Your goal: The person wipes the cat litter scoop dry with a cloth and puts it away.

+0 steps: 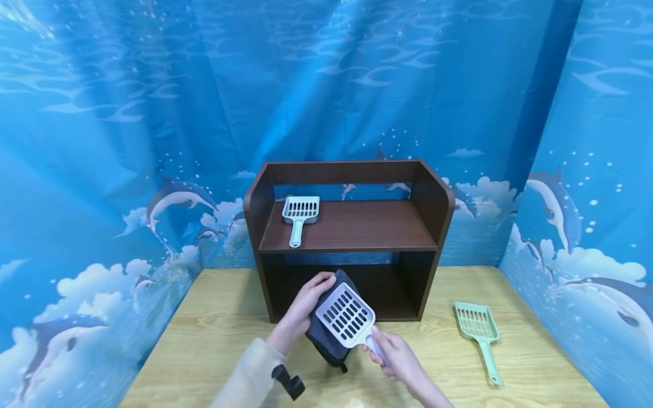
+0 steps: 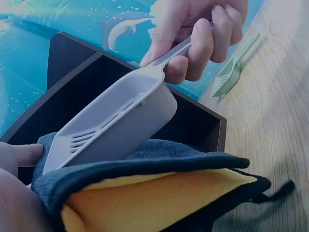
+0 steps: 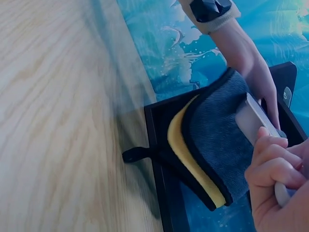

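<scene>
My right hand (image 1: 400,358) grips the handle of a pale grey-lilac litter scoop (image 1: 364,335), its slotted bowl tilted up in front of the shelf. Against the underside of the bowl lies a folded microfibre cloth (image 1: 322,335), dark blue-grey outside. Yellow lining and a black edge with a hanging loop show on the cloth (image 2: 130,205) in the left wrist view. My left hand (image 1: 304,304) holds the cloth at its upper left, the thumb and fingers around the far end of the scoop. In the right wrist view the cloth (image 3: 212,133) hangs over the table side.
A dark brown two-tier shelf (image 1: 352,249) stands behind my hands. On its upper tier, at the left, rests a pale blue-green litter scoop (image 1: 296,231). A light green litter scoop (image 1: 486,351) lies on the wooden table (image 1: 204,340) at the right. Blue dolphin-print curtains (image 1: 204,113) enclose the back and sides.
</scene>
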`<action>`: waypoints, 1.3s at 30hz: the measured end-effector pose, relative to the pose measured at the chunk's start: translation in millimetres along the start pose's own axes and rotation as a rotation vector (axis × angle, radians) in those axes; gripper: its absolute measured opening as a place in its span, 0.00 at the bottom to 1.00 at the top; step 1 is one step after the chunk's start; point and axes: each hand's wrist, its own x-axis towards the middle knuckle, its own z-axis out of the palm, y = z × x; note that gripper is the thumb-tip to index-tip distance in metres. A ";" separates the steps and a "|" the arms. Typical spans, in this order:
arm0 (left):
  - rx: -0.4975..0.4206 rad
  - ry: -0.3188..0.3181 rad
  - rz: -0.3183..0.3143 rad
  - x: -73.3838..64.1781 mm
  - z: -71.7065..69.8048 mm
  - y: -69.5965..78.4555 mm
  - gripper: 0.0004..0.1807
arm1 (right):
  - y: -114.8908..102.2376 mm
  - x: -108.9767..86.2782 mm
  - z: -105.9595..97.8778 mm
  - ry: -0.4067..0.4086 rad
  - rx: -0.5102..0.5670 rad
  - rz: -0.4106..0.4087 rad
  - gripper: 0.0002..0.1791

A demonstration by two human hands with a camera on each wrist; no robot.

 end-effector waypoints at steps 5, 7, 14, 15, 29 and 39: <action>-0.031 -0.016 0.010 -6.0 -5.0 -2.1 0.16 | -3.7 0.9 -6.1 0.028 -0.037 -0.001 0.32; -0.040 -0.025 0.017 -8.0 -7.7 -3.6 0.15 | -5.8 1.7 -9.8 0.024 -0.032 -0.002 0.32; 0.071 -0.045 0.113 -14.6 -17.4 -4.4 0.18 | -16.4 1.1 -24.1 0.009 -0.010 -0.026 0.32; 0.098 -0.045 0.132 -15.9 -18.6 -4.0 0.18 | -18.3 0.4 -25.7 0.002 -0.008 -0.035 0.32; 0.396 -0.018 0.453 -27.2 -29.4 0.5 0.08 | -51.4 -3.0 -34.6 0.058 -0.018 -0.104 0.31; 0.518 0.024 0.525 -34.6 -27.6 -0.4 0.07 | -91.7 14.6 -34.2 0.218 -0.054 -0.244 0.29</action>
